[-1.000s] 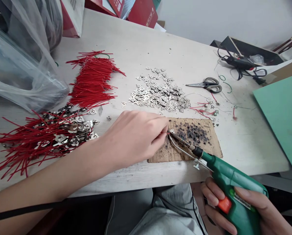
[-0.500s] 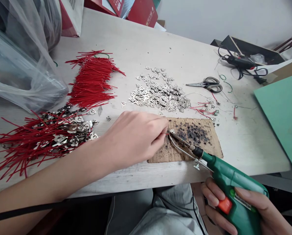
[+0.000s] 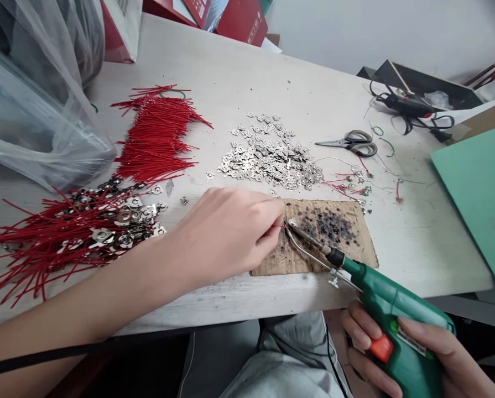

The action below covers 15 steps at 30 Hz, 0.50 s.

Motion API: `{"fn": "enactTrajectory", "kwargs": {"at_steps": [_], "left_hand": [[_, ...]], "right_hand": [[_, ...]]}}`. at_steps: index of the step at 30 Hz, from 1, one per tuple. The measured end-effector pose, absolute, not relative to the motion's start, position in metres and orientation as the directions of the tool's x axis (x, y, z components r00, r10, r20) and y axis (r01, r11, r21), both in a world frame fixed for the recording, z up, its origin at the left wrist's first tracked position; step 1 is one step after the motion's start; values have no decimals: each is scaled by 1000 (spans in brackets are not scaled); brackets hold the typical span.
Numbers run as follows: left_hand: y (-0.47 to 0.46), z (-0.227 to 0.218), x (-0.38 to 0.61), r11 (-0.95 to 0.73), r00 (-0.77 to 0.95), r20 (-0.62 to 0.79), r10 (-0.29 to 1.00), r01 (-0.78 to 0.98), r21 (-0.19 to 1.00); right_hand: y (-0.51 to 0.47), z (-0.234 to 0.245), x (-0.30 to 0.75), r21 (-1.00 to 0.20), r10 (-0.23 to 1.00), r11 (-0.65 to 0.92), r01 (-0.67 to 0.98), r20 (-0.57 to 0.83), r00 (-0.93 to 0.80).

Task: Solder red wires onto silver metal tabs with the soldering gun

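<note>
My left hand (image 3: 234, 235) pinches a short red wire (image 3: 279, 226) over the left part of a scorched cardboard piece (image 3: 361, 243). Most of that wire is hidden by the fingers. Wrapped around the handle of a green soldering gun (image 3: 405, 301) is my right hand (image 3: 438, 354), with fingers near its orange-red trigger. The gun's hot tip and thin metal feed tube meet at the wire's end, beside a small metal tab (image 3: 292, 222) on the cardboard. Whether the tip touches the tab, I cannot make out.
Left lie a stack of red wires (image 3: 156, 138) and a pile of wired metal tabs (image 3: 102, 235). Loose metal tabs (image 3: 272, 157) spread behind the cardboard. Scissors (image 3: 350, 142) and wire scraps lie right, near a green board (image 3: 479, 204). A plastic bag (image 3: 40, 110) stands far left.
</note>
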<state>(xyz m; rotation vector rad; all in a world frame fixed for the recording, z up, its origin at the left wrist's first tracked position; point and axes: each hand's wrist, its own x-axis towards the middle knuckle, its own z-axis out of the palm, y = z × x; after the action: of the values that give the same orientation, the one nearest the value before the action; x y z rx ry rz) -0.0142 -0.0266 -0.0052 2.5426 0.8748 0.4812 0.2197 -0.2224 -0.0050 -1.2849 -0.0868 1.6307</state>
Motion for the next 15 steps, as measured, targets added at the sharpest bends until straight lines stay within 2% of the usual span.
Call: {"fn": "enactTrajectory", "kwargs": {"at_steps": [8,15], "left_hand": [[-27,-7,-14,-719,746,175,642,507,476],[-27,-6,-14,-719,742,185,644,505,478]], "right_hand": [[-221,-5,219,-613,740,-464,-639,-665,99],[-221,-5,220,-579,705,-481,-659,-702,101]]}}
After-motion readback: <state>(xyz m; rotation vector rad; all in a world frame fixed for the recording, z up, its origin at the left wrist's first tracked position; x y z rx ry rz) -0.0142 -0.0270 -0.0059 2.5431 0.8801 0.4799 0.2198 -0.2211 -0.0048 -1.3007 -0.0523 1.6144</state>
